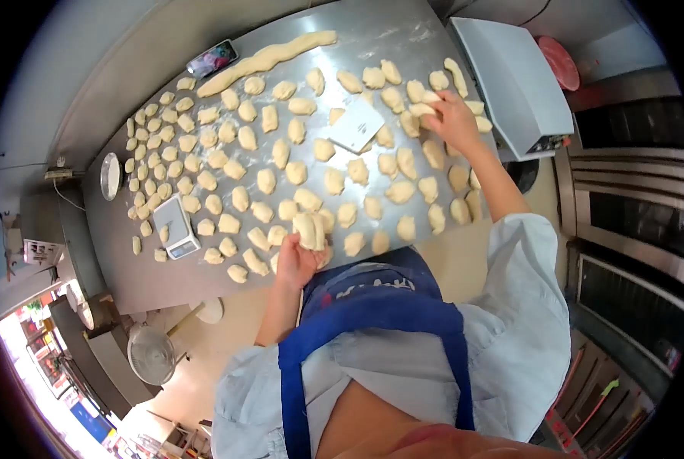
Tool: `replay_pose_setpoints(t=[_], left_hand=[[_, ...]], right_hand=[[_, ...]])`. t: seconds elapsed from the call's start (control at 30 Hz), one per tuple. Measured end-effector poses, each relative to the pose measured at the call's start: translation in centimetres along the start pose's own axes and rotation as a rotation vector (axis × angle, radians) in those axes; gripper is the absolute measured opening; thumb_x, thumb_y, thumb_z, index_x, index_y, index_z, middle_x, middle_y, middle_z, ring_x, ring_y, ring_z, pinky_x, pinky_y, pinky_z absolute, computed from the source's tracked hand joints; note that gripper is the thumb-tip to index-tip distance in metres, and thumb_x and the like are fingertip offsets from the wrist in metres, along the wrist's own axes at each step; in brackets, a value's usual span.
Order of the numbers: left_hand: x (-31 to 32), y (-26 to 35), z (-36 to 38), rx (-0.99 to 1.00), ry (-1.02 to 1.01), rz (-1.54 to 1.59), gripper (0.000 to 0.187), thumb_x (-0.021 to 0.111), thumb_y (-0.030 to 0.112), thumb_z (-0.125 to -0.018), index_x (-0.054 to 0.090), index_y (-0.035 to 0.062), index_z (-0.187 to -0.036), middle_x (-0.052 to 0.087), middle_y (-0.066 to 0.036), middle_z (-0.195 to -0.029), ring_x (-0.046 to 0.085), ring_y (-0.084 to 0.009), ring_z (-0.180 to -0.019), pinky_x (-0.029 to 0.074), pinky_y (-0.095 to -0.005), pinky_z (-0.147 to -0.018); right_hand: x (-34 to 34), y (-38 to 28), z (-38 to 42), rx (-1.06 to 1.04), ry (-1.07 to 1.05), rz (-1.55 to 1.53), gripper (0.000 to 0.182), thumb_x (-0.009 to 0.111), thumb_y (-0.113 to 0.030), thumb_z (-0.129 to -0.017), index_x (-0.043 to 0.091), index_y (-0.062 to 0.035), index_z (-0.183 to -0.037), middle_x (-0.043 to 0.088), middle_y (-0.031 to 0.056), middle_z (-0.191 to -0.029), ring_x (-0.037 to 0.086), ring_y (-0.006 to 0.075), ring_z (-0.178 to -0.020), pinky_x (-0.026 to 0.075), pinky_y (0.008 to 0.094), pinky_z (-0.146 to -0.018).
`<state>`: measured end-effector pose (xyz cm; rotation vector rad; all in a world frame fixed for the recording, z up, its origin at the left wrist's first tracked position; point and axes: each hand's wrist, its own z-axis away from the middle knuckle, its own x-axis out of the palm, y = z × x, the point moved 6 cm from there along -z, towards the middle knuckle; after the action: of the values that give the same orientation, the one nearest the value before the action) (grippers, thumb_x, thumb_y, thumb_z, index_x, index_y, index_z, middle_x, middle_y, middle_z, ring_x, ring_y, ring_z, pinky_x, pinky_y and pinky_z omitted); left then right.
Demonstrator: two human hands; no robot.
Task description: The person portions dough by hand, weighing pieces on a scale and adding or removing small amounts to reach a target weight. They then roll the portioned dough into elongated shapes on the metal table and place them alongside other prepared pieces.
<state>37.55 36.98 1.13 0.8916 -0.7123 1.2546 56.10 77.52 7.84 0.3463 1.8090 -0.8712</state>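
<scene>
Cupping dough chunks (pixel 309 228): left hand (pixel 299 262) | pinching dough (pixel 421 109): right hand (pixel 455 121) | round dish (pixel 111 177): contents unclear

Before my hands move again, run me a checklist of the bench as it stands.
1. Left hand has a grip on dough: ok, it holds some above the table.
2. Right hand has a closed grip: cannot tell; its fingers are at pieces near the table's right end.
3. Scale reading: cannot tell, the display is too small to read.
4. Pieces all apart: not ok, several touch at the table's left.
5. Long strip uncut: ok, it lies in one length along the far side.
6. Phone away from both hands: ok, it lies by the far edge.
</scene>
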Motion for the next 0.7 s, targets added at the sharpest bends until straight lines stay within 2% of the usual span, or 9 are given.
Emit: replay_pose_setpoints(t=[0.07,0.17,0.3,0.4,0.43,0.53,0.57,0.63,0.7], left_hand=[[2.1,-2.8,-2.5,-0.055,0.199,-0.094,0.043,0.043,0.023,-0.097,0.05,0.0011,-0.133,0.063,-0.012,-0.126,0.062,-0.0256,-0.113,0.052,-0.0417,-0.094],[5.9,-5.2,-4.7,-0.005,0.376,-0.253,0.044,0.045,0.021,-0.096,0.047,0.0003,-0.136,0.061,-0.013,-0.129,0.062,-0.0253,-0.115,0.052,-0.0401,-0.094],[7.4,-6.0,-6.0,-0.035,0.476,-0.321,0.047,0.048,0.022,-0.096,0.046,-0.0032,-0.136,0.059,-0.014,-0.131,0.061,-0.0278,-0.116,0.05,-0.042,-0.1],[6.8,-5.5,-7.1,0.005,0.521,-0.332,0.047,0.049,0.022,-0.096,0.046,-0.0022,-0.136,0.059,-0.013,-0.13,0.061,-0.0264,-0.115,0.05,-0.0413,-0.099],[7.2,-5.2,-7.6,0.002,0.552,-0.343,0.046,0.05,0.023,-0.096,0.048,-0.0006,-0.135,0.06,-0.012,-0.127,0.062,-0.0239,-0.111,0.052,-0.0392,-0.095],[9.8,-4.4,-11.4,0.029,0.502,-0.42,0.043,0.049,0.025,-0.097,0.049,0.0009,-0.133,0.062,-0.01,-0.122,0.062,-0.0209,-0.106,0.053,-0.0355,-0.089],[11.8,-4.0,-13.0,0.088,0.574,-0.423,0.038,0.051,0.024,-0.097,0.053,0.0018,-0.128,0.062,-0.007,-0.116,0.061,-0.0182,-0.1,0.051,-0.032,-0.085],[13.0,-2.7,-16.7,0.114,0.602,-0.557,0.035,0.053,0.023,-0.096,0.056,0.0034,-0.125,0.063,-0.006,-0.114,0.061,-0.017,-0.099,0.051,-0.0309,-0.082],[15.2,-0.6,-20.4,0.204,0.594,-0.873,0.033,0.056,0.022,-0.095,0.058,0.0042,-0.123,0.061,-0.005,-0.112,0.06,-0.0156,-0.098,0.05,-0.0314,-0.081]], right_hand=[[0.2,3.0,-4.3,-0.006,0.023,-0.053,0.034,0.072,-0.032,-0.081,0.073,-0.005,-0.103,0.062,0.0165,-0.122,0.059,0.0336,-0.11,0.049,0.0415,-0.093],[1.9,6.8,-10.3,0.196,0.159,-0.106,0.04,0.073,-0.039,-0.082,0.074,-0.0039,-0.101,0.062,0.018,-0.115,0.06,0.0337,-0.107,0.05,0.0415,-0.088],[6.1,9.0,-14.4,0.109,0.087,0.054,0.044,0.067,-0.044,-0.084,0.075,-0.0045,-0.1,0.064,0.0181,-0.113,0.06,0.0357,-0.104,0.049,0.0423,-0.09],[6.4,11.0,-15.8,0.196,0.066,-0.133,0.043,0.067,-0.045,-0.084,0.076,-0.0054,-0.098,0.064,0.0186,-0.112,0.059,0.0355,-0.108,0.048,0.0422,-0.092],[6.1,11.4,-16.2,0.214,0.123,-0.149,0.04,0.066,-0.043,-0.085,0.077,-0.0058,-0.095,0.065,0.0188,-0.11,0.058,0.0353,-0.11,0.047,0.0421,-0.092],[8.0,13.3,-17.3,0.1,0.105,-0.012,0.037,0.066,-0.041,-0.086,0.076,-0.0067,-0.096,0.064,0.018,-0.113,0.058,0.0354,-0.108,0.048,0.0425,-0.092],[7.8,13.4,-17.1,0.1,0.098,-0.014,0.037,0.066,-0.041,-0.086,0.076,-0.0067,-0.096,0.064,0.018,-0.113,0.058,0.0354,-0.108,0.048,0.0425,-0.092],[3.9,10.2,-15.9,-0.072,0.309,0.021,0.032,0.067,-0.036,-0.087,0.075,-0.0072,-0.099,0.064,0.0204,-0.116,0.057,0.0364,-0.111,0.045,0.0427,-0.097],[3.1,7.6,-14.0,0.125,0.032,-0.438,0.03,0.067,-0.031,-0.09,0.072,-0.007,-0.108,0.064,0.0166,-0.117,0.059,0.0286,-0.111,0.046,0.0391,-0.094]])
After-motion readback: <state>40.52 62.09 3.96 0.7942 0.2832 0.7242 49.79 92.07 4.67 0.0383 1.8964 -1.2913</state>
